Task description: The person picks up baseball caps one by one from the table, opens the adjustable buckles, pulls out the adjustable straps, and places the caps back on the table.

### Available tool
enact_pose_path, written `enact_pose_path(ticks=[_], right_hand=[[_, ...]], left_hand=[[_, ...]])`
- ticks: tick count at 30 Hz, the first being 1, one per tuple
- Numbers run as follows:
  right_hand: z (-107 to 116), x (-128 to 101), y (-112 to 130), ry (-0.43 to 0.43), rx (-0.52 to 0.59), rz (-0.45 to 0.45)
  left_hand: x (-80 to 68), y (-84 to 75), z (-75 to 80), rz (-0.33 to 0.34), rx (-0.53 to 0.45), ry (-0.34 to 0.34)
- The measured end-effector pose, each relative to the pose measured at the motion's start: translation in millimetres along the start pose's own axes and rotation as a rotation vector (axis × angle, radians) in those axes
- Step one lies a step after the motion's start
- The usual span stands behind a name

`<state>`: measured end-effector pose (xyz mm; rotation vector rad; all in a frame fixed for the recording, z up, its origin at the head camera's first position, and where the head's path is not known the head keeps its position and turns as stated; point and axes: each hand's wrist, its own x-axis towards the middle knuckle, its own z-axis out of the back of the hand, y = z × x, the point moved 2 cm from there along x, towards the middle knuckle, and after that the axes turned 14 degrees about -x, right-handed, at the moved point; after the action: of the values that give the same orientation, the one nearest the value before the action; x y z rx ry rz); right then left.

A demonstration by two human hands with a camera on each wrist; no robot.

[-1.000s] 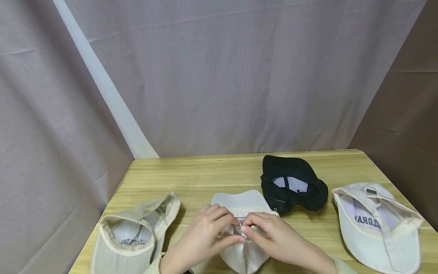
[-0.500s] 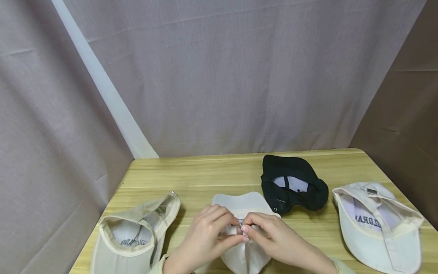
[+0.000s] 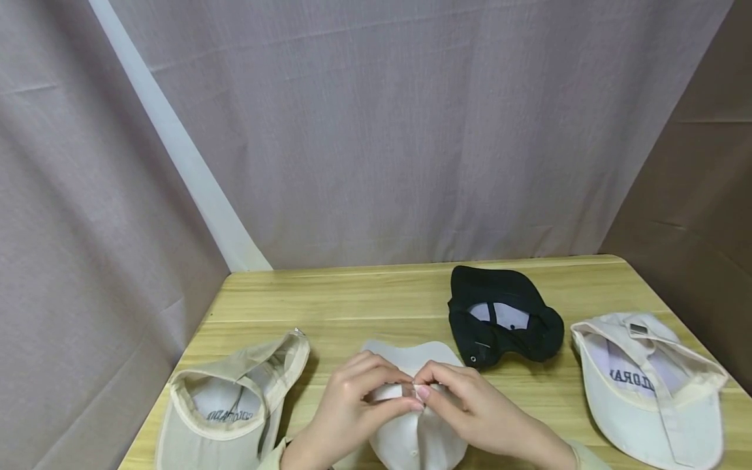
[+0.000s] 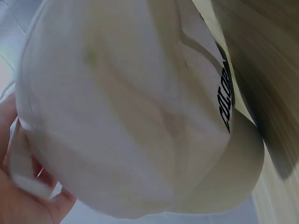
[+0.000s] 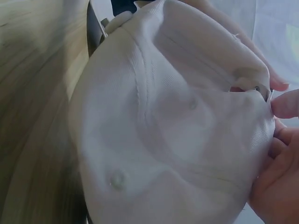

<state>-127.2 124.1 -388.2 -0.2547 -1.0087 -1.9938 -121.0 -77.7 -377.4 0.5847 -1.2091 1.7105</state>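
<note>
Both hands meet over a white cap [image 3: 414, 431] at the near edge of the counter [image 3: 364, 300]. The left hand [image 3: 346, 411] and the right hand [image 3: 470, 411] come together fingertip to fingertip, each pinching the cap's rear strap area, so both are clamped on the cap.

The head view alone shows the layout: 4 caps in all. A beige cap [image 3: 226, 408] lies upside down at the left, a black cap [image 3: 502, 316] lies farther back right of centre, and another white cap [image 3: 649, 388] lies upside down at the far right, dark lettering visible inside it. A grey curtain [image 3: 382, 130] hangs behind.

The left wrist view shows what the head view hides: the cap's smooth, rounded crown [image 4: 131, 116] close up, with dark printed lettering [image 4: 225, 100] above the stiff curved brim [image 4: 229, 182]. Part of the left hand [image 4: 18, 196] shows at the lower left edge.

The right wrist view shows the woven twill texture, the stitched panel seams and 2 small eyelets [image 5: 117, 179] on the domed cloth [image 5: 163, 140]. A small metal buckle [image 5: 267, 93] sits at the rear opening, just beside the right hand's fingertips [image 5: 285, 105]. The counter's pale wood grain runs along the left side.
</note>
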Motion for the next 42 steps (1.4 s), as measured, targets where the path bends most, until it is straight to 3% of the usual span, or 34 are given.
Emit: enact_pose_path(ticks=[9, 17, 22, 31, 42], right_hand=[[-1.9, 2.2, 1.9, -0.03, -0.053, 0.003], [-1.7, -1.9, -4.4, -0.036, -0.063, -0.007], [-1.6, -2.7, -5.6, -0.031, -0.056, -0.007], [2.2, -2.4, -5.0, -0.058, -0.161, 0.033], [19.7, -8.6, -10.5, -0.093, -0.181, -0.063]], left_hand=[[-1.0, 0.3, 1.4, 0.05, 0.001, -0.028], [-0.8, -2.3, -3.2, 0.01, 0.217, 0.058], [-2.9, -1.9, -4.6, -0.041, 0.281, 0.083], [-5.5, -1.5, -0.9, -0.036, 0.262, 0.094], [-11.1, -0.3, 14.8, 0.082, 0.177, 0.055]])
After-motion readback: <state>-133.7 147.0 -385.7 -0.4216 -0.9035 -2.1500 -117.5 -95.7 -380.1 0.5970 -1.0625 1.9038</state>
